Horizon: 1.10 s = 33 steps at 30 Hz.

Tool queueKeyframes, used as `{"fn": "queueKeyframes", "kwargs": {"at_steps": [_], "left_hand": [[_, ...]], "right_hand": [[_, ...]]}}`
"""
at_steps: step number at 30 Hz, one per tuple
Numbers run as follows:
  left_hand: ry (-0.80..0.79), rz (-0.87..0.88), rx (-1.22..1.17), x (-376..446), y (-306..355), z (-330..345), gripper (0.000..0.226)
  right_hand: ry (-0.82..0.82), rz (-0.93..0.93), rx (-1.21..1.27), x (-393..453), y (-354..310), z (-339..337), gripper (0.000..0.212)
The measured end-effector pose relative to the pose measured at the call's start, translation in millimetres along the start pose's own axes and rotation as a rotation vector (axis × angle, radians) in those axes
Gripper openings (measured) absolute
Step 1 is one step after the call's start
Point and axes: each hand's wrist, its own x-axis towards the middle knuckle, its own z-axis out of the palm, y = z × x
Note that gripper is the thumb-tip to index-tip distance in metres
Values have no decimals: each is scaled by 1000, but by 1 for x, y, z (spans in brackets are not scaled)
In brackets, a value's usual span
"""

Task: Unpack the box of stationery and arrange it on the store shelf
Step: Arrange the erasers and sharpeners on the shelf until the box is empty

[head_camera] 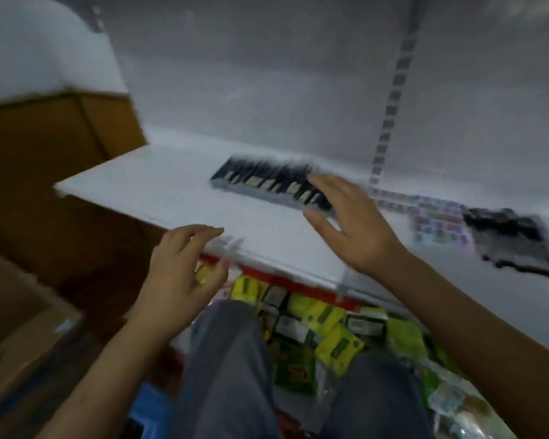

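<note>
The right hand (346, 223), in the centre right of the frame, is spread wide with straight fingers and holds nothing; its fingertips (317, 182) reach the near right end of a long dark tray of stationery (267, 182) lying on the white shelf (159, 191). Blur hides whether they touch it or hover just above. The left hand (184, 264), lower centre, has loosely curled fingers at the shelf's front edge, close to the clear price strip (232, 248); it seems to hold nothing, though the smear makes that uncertain.

The tray lies at a slant across the middle of the shelf, well back from the front edge. Further right, on the same level, are a sheet of small coloured squares (438, 220) and a dark packet (507, 236). Below the shelf edge, in the lower centre and right, yellow-green packets (330, 331) lie jumbled on a lower tier. A brown carton (45, 147) stands at upper left and an open cardboard box (23, 321) at lower left, the likely source of the stock.

The risk I see is in the tray's angle: a push on one end alone would probably swing it further askew or spill its upright pieces. A sweep to the right could also knock the dark packet. The left hand is close enough to snag the price strip.
</note>
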Motion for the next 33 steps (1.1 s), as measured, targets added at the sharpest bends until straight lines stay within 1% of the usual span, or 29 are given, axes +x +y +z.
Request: {"fn": "queueKeyframes", "kwargs": {"at_steps": [3,5,7,10,12,13,16,18,20,21,22,24,26,28,31,33], "left_hand": [[-2,-267,173,-70,-64,-65,51],[-25,-487,294,-125,-99,-108,53],[-75,-734,387,-181,-129,-147,50],[-226,-1077,415,-251,-163,-189,51],[-379,-1237,373,-278,-176,-200,58],[-447,-1284,335,-285,-181,-201,61],[-609,-1309,149,-285,-197,-194,75],[-818,-1313,106,-276,-216,-186,89],[-1034,-1296,143,-268,-240,-178,101],[-1112,-1274,173,-265,-254,-173,108],[-1155,-1240,207,-262,-269,-168,115],[-1157,-1132,235,-256,-296,-158,122],[-1096,-958,246,-254,-319,-145,116],[-1072,-836,280,-257,-332,-133,108],[-1063,-849,306,-261,-331,-123,97],[-1074,-875,202,-262,-321,-124,83]], "right_hand": [[-93,-178,122,39,-90,74,64],[-169,-287,203,57,-150,128,68],[-275,-387,263,66,-209,180,69],[-458,-579,274,73,-287,241,64],[-628,-685,189,76,-330,279,66],[-735,-714,117,79,-347,297,71],[-1054,-698,-119,86,-383,352,95],[-1240,-652,-273,93,-395,384,109],[-1350,-617,-398,102,-402,410,117],[-1373,-598,-421,106,-405,420,117],[-1377,-579,-427,110,-407,430,114],[-1364,-544,-416,114,-402,453,100],[-1336,-504,-427,112,-389,472,88],[-1328,-479,-480,105,-375,484,90],[-1382,-514,-586,94,-368,477,101],[-1431,-643,-587,88,-367,457,98]]}}
